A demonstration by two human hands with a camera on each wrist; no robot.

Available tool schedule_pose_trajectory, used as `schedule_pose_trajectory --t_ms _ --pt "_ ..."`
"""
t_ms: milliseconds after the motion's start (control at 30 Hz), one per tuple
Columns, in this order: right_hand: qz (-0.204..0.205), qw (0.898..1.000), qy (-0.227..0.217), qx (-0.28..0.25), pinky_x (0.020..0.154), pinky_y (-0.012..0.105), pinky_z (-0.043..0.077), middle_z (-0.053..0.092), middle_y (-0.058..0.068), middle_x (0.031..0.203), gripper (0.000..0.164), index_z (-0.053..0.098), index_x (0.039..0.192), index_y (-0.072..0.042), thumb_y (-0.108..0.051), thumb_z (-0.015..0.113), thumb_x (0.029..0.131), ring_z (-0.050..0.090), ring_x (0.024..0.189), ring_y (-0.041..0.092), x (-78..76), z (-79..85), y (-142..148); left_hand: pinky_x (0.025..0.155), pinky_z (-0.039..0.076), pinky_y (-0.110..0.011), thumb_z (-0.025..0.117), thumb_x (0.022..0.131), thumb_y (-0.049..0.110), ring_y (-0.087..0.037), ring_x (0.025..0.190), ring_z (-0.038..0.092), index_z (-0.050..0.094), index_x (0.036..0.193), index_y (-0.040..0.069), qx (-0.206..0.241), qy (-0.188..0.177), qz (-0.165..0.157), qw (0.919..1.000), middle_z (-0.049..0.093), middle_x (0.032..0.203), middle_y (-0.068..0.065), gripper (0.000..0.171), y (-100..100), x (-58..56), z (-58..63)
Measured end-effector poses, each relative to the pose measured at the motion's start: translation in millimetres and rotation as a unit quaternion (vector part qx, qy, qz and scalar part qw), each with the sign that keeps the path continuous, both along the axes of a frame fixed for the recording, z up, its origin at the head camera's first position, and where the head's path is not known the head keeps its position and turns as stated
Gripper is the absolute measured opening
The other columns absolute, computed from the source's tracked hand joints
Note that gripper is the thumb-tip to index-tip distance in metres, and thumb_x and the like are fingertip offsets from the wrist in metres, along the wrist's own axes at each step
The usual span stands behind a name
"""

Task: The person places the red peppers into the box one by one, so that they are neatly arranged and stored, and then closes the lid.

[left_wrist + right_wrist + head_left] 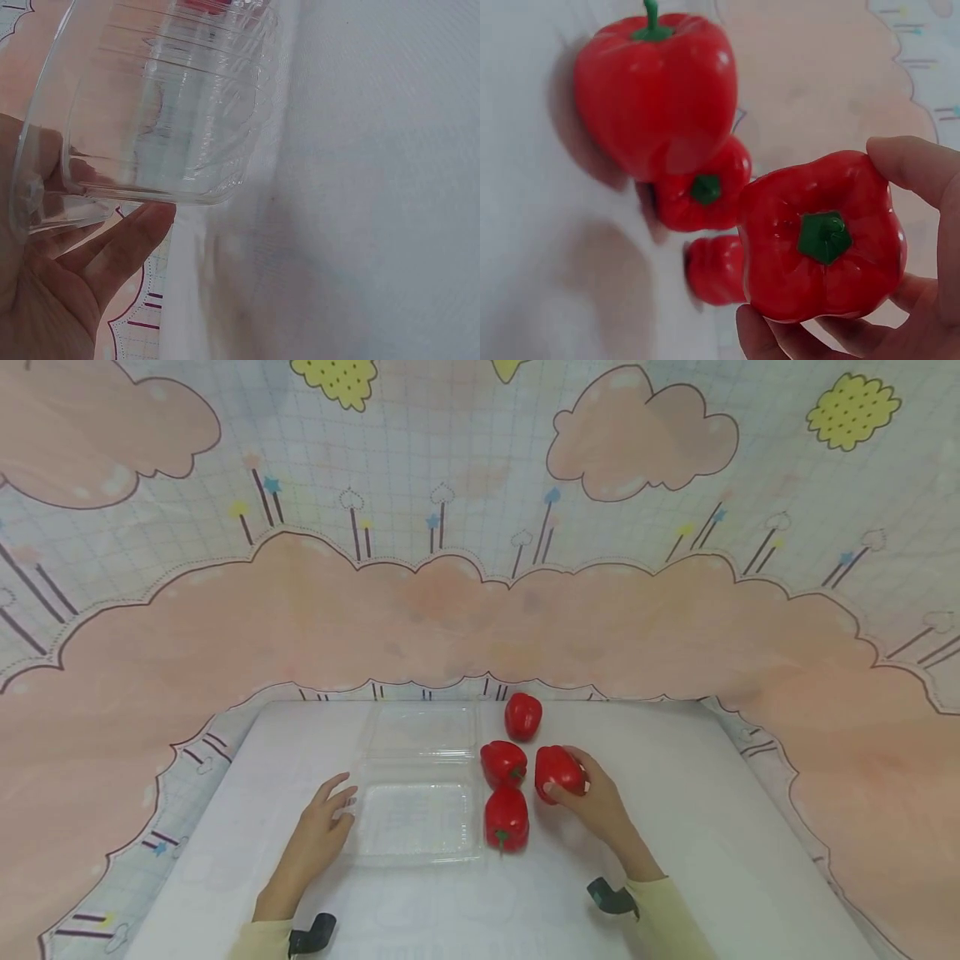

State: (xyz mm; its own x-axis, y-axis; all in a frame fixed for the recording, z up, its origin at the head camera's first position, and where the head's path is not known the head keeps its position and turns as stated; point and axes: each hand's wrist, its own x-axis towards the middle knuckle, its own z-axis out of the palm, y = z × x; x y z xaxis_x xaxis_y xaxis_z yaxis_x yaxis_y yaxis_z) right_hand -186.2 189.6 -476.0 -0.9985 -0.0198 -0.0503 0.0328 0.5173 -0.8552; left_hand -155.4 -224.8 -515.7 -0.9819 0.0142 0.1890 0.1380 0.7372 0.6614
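Observation:
My right hand (pixel 600 797) grips a red bell pepper (pixel 557 772) between thumb and fingers, held over the table. In the right wrist view that bell pepper (pixel 821 236) shows its green stem end. A clear plastic hinged box (pixel 420 863) lies opened to its left, with its lid (pixel 422 755) folded back. At the box's left edge is my left hand (pixel 318 827), fingers loosely spread. From the left wrist, the fingers (pixel 135 244) appear to touch the corner of the clear box (pixel 161 196); exact contact is hard to judge.
Three more red bell peppers stand or lie right of the box: a front one (pixel 507 820), a middle one (pixel 501 762) and a far one (pixel 523 717). All rest on the white table (pixel 675 827), backed by a cloud-patterned cloth (pixel 465 627).

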Motion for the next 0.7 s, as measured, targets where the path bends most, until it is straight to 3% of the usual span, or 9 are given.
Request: schedule_pose_trajectory --t_ms 467,700 --pt "0.048 0.998 0.035 -0.014 0.089 0.045 0.060 0.047 0.009 0.144 0.081 0.040 0.147 -0.021 -0.030 0.081 0.077 0.046 0.132 0.033 7.0 12.4 -24 0.092 0.056 -0.053 0.051 0.092 0.000 -0.041 0.120 0.060 0.056 0.131 -0.007 -0.005 0.009 0.004 0.9999 0.041 0.150 -0.017 0.041 0 2.1 -1.8" --pt "0.064 0.997 0.041 -0.017 0.088 0.046 0.060 0.049 0.007 0.143 0.081 0.043 0.144 -0.023 -0.028 0.083 0.074 0.047 0.131 0.031 6.3 17.6 -37 0.095 0.055 -0.052 0.050 0.093 0.003 -0.042 0.123 0.058 0.055 0.133 -0.006 -0.006 -0.009 0.003 0.9999 0.038 0.153 -0.017 0.042 0 0.2 0.1"
